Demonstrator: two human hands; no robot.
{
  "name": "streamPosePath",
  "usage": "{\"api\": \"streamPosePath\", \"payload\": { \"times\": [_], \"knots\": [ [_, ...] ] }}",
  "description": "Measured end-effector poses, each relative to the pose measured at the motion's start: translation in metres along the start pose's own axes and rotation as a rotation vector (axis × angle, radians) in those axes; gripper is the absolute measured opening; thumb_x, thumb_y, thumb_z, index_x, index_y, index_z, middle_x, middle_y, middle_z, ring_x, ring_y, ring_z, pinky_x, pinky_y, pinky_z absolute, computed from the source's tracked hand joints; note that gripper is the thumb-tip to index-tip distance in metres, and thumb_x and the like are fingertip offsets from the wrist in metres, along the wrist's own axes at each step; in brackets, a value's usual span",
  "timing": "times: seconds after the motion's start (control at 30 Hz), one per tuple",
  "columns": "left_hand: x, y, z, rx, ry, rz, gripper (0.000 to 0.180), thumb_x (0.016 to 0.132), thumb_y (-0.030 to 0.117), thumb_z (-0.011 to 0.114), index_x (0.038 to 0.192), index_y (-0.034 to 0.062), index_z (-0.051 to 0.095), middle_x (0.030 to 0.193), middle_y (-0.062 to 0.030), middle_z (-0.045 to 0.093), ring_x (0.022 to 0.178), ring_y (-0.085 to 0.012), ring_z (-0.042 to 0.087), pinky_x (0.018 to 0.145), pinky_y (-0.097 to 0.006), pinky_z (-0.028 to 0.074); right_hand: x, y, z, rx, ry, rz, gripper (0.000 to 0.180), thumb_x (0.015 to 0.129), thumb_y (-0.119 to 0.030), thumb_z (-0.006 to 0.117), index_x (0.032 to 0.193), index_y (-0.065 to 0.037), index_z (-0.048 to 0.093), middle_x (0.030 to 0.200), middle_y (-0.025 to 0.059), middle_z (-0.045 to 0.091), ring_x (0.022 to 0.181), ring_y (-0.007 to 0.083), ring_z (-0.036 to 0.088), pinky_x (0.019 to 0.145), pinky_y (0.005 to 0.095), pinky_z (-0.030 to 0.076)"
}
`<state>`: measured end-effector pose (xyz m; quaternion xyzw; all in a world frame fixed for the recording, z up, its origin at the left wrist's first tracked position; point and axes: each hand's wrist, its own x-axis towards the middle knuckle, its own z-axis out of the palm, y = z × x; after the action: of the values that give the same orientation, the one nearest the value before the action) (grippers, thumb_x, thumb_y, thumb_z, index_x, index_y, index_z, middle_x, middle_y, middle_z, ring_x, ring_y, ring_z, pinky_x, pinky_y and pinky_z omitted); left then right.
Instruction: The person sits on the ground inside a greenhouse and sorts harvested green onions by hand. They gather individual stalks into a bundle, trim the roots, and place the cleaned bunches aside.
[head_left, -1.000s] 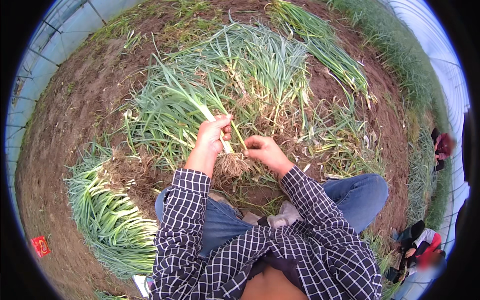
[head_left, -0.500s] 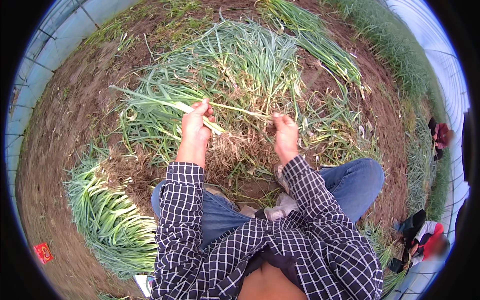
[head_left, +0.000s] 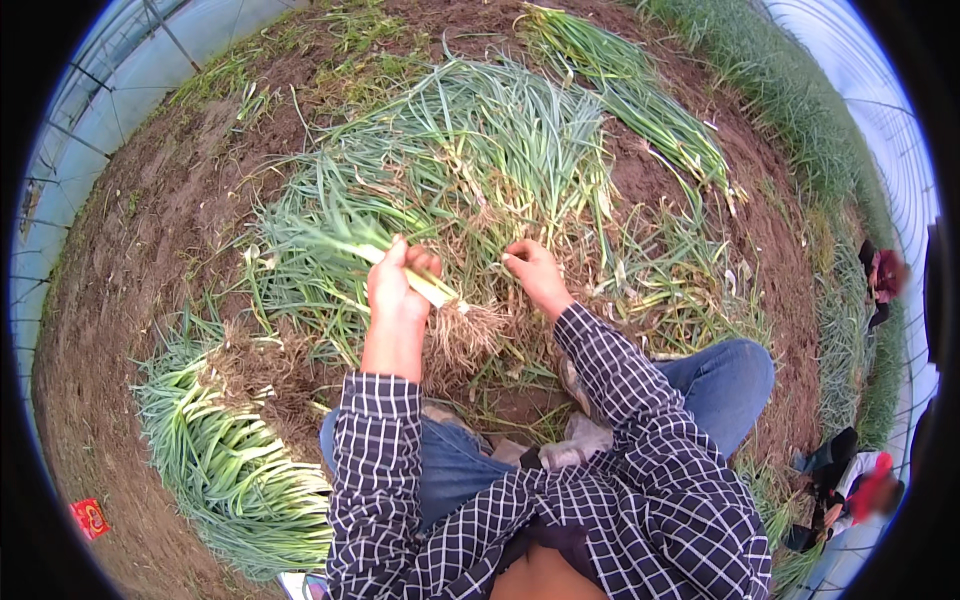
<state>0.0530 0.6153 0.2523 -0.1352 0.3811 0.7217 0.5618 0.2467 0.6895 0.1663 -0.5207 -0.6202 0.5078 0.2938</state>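
My left hand (head_left: 398, 285) is closed around a small bunch of green onions (head_left: 435, 290). Their pale stems and brown stringy roots point to the right, and the leaves, blurred, trail off to the upper left. Close by on the right, my right hand (head_left: 538, 278) has its thumb and fingertips pinched together; whatever they hold, if anything, is too small to make out. Beyond both hands spreads a loose heap of unsorted green onions (head_left: 540, 130). To my left lies a neat pile of cleaned green onions (head_left: 240, 450), white stems side by side.
Another bundle of green onions (head_left: 640, 90) lies on the soil at the far right. Stripped leaves (head_left: 690, 285) litter the ground by my right knee. A red packet (head_left: 90, 518) is at the far left. Two people (head_left: 850, 495) sit along the right, beside a standing green crop (head_left: 770, 110).
The thin stalk stretched between my hands no longer shows there. My right hand has moved left, nearer the bunch, and my left hand has shifted slightly right and nearer me.
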Motion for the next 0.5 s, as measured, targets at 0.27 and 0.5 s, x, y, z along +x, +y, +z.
{"api": "streamPosePath", "payload": {
  "times": [0.27, 0.5],
  "knots": [
    [-0.012, 0.048, -0.005, -0.074, -0.163, 0.212, 0.014, 0.094, 0.022, 0.042, 0.096, 0.0087, 0.047, 0.06, 0.0032, 0.034, 0.043, -0.006, 0.029, 0.039, -0.022, 0.027, 0.132, 0.019, 0.051, -0.79, 0.219, -0.26, 0.025, 0.079, -0.02, 0.06, 0.087, 0.002, 0.052, 0.085, 0.0193, 0.061, 0.079, 0.0357, 0.058, 0.072, 0.0435, 0.046],
    [0.002, 0.049, -0.004, -0.156, -0.178, 0.118, 0.017, 0.094, 0.021, 0.043, 0.092, 0.0061, 0.05, 0.057, 0.0045, 0.033, 0.04, -0.0043, 0.027, 0.034, -0.019, 0.026, 0.177, 0.015, 0.052, -0.773, -0.04, 0.122, 0.022, 0.082, -0.018, 0.049, 0.084, 0.002, 0.059, 0.079, 0.0164, 0.064, 0.075, 0.0279, 0.062, 0.066, 0.0384, 0.047]
  ]
}}
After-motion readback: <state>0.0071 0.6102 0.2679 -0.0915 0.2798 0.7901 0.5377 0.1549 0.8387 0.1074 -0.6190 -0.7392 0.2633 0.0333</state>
